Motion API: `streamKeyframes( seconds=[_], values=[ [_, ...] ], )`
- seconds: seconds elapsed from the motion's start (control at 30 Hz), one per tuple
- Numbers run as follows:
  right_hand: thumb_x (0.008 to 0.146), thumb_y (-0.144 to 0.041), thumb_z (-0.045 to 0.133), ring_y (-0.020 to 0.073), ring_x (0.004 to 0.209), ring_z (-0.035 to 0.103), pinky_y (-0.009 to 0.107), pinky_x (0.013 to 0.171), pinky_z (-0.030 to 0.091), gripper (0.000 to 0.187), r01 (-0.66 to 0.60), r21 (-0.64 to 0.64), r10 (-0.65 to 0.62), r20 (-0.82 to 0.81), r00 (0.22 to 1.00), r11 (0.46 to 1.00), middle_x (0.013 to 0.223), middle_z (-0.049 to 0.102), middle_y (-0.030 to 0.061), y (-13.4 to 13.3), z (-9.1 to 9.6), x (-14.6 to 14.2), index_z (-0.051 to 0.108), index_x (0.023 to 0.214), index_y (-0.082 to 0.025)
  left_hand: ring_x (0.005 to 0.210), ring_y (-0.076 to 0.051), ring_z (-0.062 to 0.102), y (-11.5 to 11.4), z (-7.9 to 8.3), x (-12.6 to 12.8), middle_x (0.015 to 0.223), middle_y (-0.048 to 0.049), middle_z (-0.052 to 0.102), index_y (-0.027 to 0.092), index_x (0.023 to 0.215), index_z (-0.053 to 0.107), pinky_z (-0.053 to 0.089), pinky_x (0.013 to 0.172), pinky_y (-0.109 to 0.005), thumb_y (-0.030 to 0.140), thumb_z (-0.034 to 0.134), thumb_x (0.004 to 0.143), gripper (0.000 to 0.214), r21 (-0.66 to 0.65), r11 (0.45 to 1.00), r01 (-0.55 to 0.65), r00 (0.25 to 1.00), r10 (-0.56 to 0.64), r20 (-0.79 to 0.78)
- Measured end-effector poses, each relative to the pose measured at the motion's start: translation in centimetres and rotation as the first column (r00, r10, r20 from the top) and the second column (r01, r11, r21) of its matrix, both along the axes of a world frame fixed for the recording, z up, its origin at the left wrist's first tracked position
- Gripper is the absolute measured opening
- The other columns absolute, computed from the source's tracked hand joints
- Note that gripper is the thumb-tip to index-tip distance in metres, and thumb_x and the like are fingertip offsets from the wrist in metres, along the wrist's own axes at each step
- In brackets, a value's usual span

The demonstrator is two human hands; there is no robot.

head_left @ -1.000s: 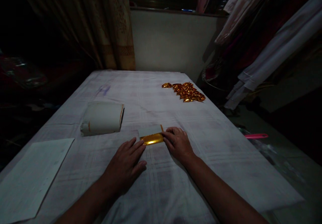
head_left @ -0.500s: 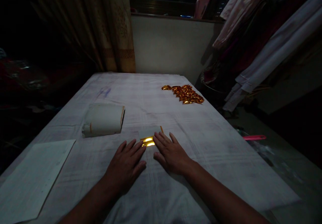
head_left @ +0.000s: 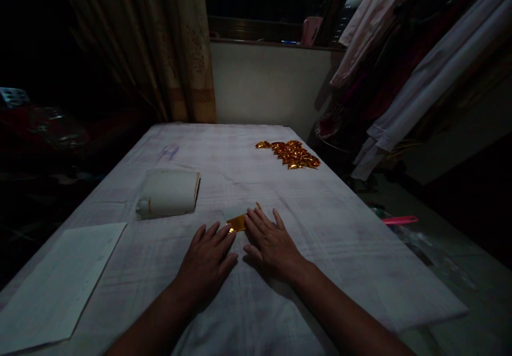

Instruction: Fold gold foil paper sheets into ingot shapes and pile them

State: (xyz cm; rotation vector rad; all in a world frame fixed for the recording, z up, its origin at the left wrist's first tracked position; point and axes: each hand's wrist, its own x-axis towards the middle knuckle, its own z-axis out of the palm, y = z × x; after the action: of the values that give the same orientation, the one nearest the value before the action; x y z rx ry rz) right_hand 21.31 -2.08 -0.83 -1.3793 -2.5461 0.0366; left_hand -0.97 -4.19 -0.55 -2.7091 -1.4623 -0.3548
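A sheet of gold foil paper [head_left: 237, 223] lies flat in front of me, with a shiny gold strip and a pale part beyond it. My left hand [head_left: 208, 255] rests on its near left edge, fingers stretched out. The fingers of my right hand [head_left: 271, 241] lie flat over its right side and hide part of it. Both palms face down. At the far right of the cloth sits a pile of folded gold foil pieces [head_left: 296, 155], several of them overlapping.
A thick pale stack of folded paper [head_left: 170, 193] lies left of centre on the white cloth-covered table [head_left: 344, 270]. Nearer on the left is a white sheet [head_left: 60, 286]. Clothes [head_left: 416, 79] hang at the right, a curtain [head_left: 180, 68] at the back left.
My left hand has shifted slightly right along the foil paper, and its bright glare has dimmed. The right hand has hardly moved. The view has tilted up a little.
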Motion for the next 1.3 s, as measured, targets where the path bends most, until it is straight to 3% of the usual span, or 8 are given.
streamKeyframes(
  seconds=[0.13,0.33,0.47,0.63,0.93,1.1,1.2,1.3],
  values=[
    [0.105,-0.048,0.04,0.0276,0.15,0.033,0.059,0.123,0.018,0.058,-0.068,-0.097,0.067,-0.011,0.998,0.993,0.159,0.039,0.0129,-0.4,-0.3,-0.1,0.039,0.155,-0.019,0.133,-0.031,0.053,-0.1,0.2,0.5,0.144,-0.0061,0.061,0.023,0.139,0.057,0.035,0.113,-0.054,0.042,0.046,0.102,0.043,0.027,0.999,0.016,1.0,-0.016,-0.006],
    [0.104,-0.045,0.042,0.0308,0.152,0.026,0.065,0.121,0.017,0.059,0.055,-0.234,-0.045,0.045,0.998,0.971,0.162,0.031,0.0136,0.0,1.0,2.7,0.037,0.156,-0.017,0.132,-0.031,0.054,0.0,0.7,0.3,0.138,-0.0046,0.066,0.025,0.133,0.062,0.03,0.116,-0.057,0.04,0.048,0.101,0.039,0.035,0.999,0.007,1.0,-0.008,0.006],
    [0.103,-0.045,0.041,0.0313,0.154,0.02,0.064,0.122,0.013,0.063,0.069,-0.312,-0.046,0.082,0.996,0.948,0.164,0.025,0.0141,0.2,1.5,3.0,0.032,0.158,-0.013,0.136,-0.031,0.052,0.9,1.0,2.1,0.14,-0.007,0.064,0.022,0.131,0.064,0.023,0.12,-0.056,0.043,0.043,0.103,0.041,0.045,0.998,0.039,0.999,-0.041,0.029],
    [0.104,-0.043,0.039,0.0301,0.154,0.02,0.063,0.123,0.012,0.061,0.061,-0.289,-0.05,0.044,0.998,0.955,0.164,0.025,0.0126,0.0,1.5,2.8,0.032,0.158,-0.016,0.14,-0.028,0.048,2.1,0.2,3.6,0.148,-0.0071,0.057,0.023,0.14,0.057,0.017,0.122,-0.054,0.047,0.038,0.104,0.047,0.049,0.989,0.138,0.99,-0.138,0.007],
    [0.103,-0.041,0.045,0.0324,0.153,0.023,0.064,0.121,0.015,0.059,0.06,-0.249,-0.058,0.017,0.998,0.967,0.163,0.03,0.0133,-0.1,1.0,3.0,0.036,0.156,-0.016,0.139,-0.032,0.048,0.6,0.4,-1.0,0.149,-0.0072,0.055,0.026,0.146,0.051,0.02,0.118,-0.06,0.044,0.045,0.102,0.048,-0.036,0.996,0.083,0.994,-0.085,-0.066],
    [0.099,-0.036,0.055,0.0334,0.145,0.036,0.06,0.118,0.022,0.046,0.069,-0.112,-0.074,-0.04,0.996,0.991,0.155,0.047,0.0129,0.0,1.3,2.4,0.054,0.142,-0.018,0.121,-0.028,0.062,1.8,1.4,-0.4,0.132,-0.0053,0.07,0.027,0.126,0.066,0.027,0.113,-0.059,0.025,0.051,0.1,0.03,0.008,0.996,0.094,0.995,-0.094,0.029],
    [0.092,-0.027,0.066,0.0299,0.133,0.049,0.049,0.11,0.035,0.029,0.088,-0.011,-0.089,-0.106,0.99,0.996,0.139,0.062,0.0109,0.0,1.9,1.2,0.067,0.12,-0.021,0.101,-0.024,0.068,2.6,1.8,0.6,0.11,-0.0031,0.077,0.027,0.106,0.072,0.036,0.107,-0.053,0.021,0.054,0.099,0.02,0.044,0.994,0.097,0.99,-0.101,0.098],
    [0.089,-0.02,0.068,0.0253,0.115,0.06,0.041,0.097,0.044,0.023,0.049,-0.024,-0.052,-0.142,0.988,0.999,0.121,0.071,0.0073,0.0,2.0,0.0,0.07,0.112,-0.023,0.087,-0.023,0.067,3.0,1.9,1.3,0.091,-0.0021,0.077,0.025,0.095,0.072,0.042,0.099,-0.049,0.023,0.061,0.096,0.011,0.043,0.993,0.108,0.989,-0.112,0.097]
  ],
)
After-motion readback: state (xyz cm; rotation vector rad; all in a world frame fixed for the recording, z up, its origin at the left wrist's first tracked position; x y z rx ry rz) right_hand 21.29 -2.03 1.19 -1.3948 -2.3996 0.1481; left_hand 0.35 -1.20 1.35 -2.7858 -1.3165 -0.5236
